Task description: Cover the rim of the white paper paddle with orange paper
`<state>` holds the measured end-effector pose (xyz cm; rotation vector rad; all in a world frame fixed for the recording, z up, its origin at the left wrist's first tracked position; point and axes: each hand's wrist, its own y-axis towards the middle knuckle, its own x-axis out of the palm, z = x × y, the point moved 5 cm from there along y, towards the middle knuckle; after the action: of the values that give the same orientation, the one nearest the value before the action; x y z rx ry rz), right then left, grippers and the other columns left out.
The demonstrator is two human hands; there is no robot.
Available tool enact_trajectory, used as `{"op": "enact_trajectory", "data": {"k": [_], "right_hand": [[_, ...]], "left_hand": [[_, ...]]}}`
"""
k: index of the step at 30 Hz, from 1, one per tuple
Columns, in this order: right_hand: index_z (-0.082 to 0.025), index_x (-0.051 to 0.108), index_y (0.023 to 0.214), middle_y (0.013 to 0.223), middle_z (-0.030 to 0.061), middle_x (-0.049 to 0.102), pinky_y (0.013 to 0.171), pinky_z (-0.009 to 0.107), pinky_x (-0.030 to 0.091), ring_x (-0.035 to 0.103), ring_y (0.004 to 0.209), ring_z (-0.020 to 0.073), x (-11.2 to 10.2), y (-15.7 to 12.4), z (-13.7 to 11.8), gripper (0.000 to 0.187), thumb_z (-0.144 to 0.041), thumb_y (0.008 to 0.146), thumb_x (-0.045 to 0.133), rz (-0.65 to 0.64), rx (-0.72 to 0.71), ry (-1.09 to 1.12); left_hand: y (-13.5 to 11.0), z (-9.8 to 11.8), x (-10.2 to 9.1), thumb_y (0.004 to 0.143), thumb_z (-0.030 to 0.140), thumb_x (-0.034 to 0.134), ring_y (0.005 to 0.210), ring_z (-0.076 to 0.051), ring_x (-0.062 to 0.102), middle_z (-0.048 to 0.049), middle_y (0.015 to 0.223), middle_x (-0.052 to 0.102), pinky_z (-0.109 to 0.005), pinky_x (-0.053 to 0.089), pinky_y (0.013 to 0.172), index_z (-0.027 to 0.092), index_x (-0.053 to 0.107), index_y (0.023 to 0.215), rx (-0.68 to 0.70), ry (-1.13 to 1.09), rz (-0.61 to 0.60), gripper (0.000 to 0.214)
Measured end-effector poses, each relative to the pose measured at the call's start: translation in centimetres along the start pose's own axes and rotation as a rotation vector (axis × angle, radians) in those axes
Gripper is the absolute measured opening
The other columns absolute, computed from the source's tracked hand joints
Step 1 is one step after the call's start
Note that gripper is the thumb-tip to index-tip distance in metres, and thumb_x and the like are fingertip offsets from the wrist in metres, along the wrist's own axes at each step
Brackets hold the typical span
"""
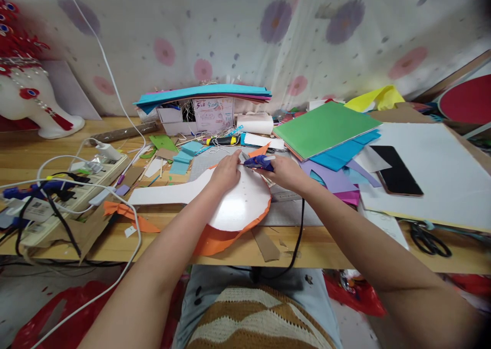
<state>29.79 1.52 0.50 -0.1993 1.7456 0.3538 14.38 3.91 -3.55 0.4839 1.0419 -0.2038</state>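
Note:
A white guitar-shaped card piece (233, 206) lies on the wooden table over an orange paper cut-out (215, 244) that shows along its lower edge. My left hand (226, 172) rests fingers-down on the top edge of the white piece, pressing it. My right hand (286, 174) is closed round a blue glue gun (260, 161) whose tip points left, right beside my left fingertips at the edge of the white piece. The gun's black cord (298, 236) drops over the table's front edge.
A power strip with plugs and cables (69, 185) sits at the left, with a second blue glue gun (38, 189). Green paper (326, 126), blue sheets, a black phone (397, 170) on white board, and scissors (429, 239) lie at the right. Boxes under coloured sheets (203, 103) stand behind.

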Motion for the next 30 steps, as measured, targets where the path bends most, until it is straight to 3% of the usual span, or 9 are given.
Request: {"op": "enact_trajectory", "data": {"k": [14, 20, 25, 30], "right_hand": [[-0.016, 0.061, 0.095, 0.093, 0.0115, 0.066, 0.062, 0.028, 0.038, 0.06, 0.081, 0.0218, -0.7, -0.8, -0.3, 0.041, -0.052, 0.083, 0.046, -0.035, 0.018, -0.056], [-0.016, 0.064, 0.088, 0.085, 0.0097, 0.067, 0.061, 0.028, 0.04, 0.06, 0.077, 0.0212, -1.0, -1.0, 0.4, 0.037, -0.05, 0.08, 0.05, -0.01, 0.039, 0.038], [-0.02, 0.065, 0.093, 0.078, 0.0055, 0.067, 0.06, 0.028, 0.043, 0.06, 0.072, 0.0207, -1.0, -2.2, 4.4, 0.041, -0.054, 0.075, 0.054, 0.085, 0.219, 0.326], [-0.013, 0.063, 0.097, 0.083, 0.0115, 0.067, 0.066, 0.032, 0.045, 0.062, 0.077, 0.024, 1.4, -3.6, 8.9, 0.05, -0.056, 0.078, 0.047, 0.249, 0.555, 0.408]], "left_hand": [[0.0, 0.0, 0.0, 0.07, 0.005, 0.042, 0.103, -0.022, 0.051, -0.0092, 0.109, 0.06, -0.036, 0.039, 0.095, 0.01, 0.031, 0.134, -0.005, 0.004, -0.002, 0.065], [0.1, -0.1, 0.1, 0.069, 0.005, 0.042, 0.104, -0.023, 0.05, -0.0093, 0.109, 0.06, -0.037, 0.039, 0.095, 0.01, 0.031, 0.134, -0.013, 0.013, -0.002, 0.066], [0.1, -0.1, 0.0, 0.07, 0.004, 0.042, 0.103, -0.023, 0.051, -0.0083, 0.107, 0.06, -0.036, 0.038, 0.095, 0.011, 0.031, 0.134, -0.02, 0.007, 0.0, 0.066], [0.1, -0.2, 0.2, 0.07, 0.005, 0.042, 0.101, -0.022, 0.051, -0.0083, 0.105, 0.06, -0.036, 0.039, 0.094, 0.01, 0.031, 0.134, 0.002, 0.026, 0.012, 0.065]]}}
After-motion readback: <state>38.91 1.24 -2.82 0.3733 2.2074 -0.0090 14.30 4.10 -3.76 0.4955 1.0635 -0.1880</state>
